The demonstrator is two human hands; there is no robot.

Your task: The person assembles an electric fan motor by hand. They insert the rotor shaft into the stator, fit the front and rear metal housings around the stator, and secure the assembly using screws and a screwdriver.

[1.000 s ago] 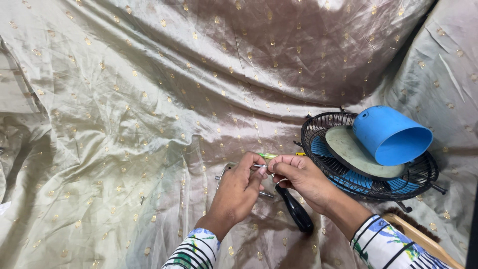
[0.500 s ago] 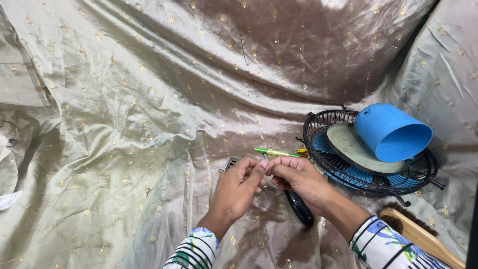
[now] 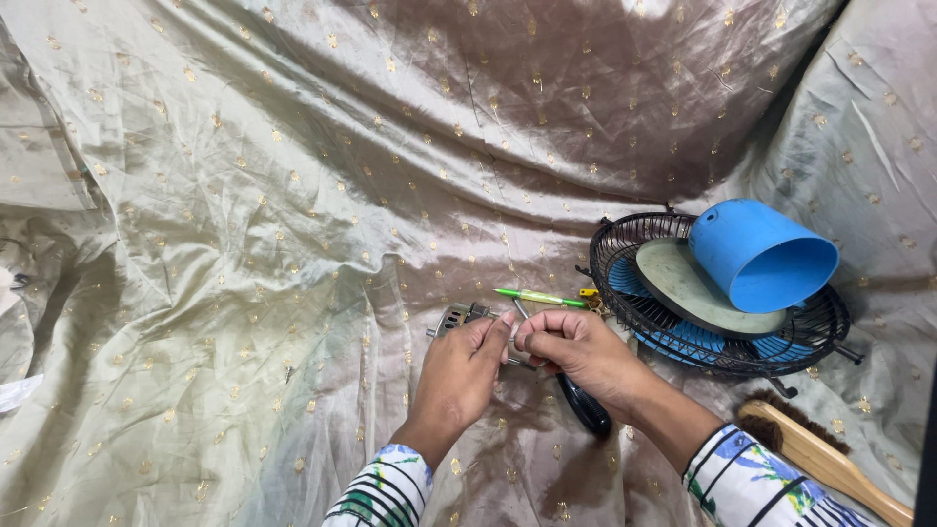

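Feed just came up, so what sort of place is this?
Likely a makeshift home repair spot: a satin cloth as work surface, a fan grille with blue housing, and a brush.

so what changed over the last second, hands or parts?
Very little. Left hand and right hand remain pinched together over the small metal part, fingertips shifting only slightly; nothing taken up or let go. Green pen, black-handled tool, fan grille, blue cup and wooden brush lie as before.

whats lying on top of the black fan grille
On the black fan grille lie a grey-green disc and a blue plastic cup-shaped housing on its side. Blue blades show beneath; the hub is covered.
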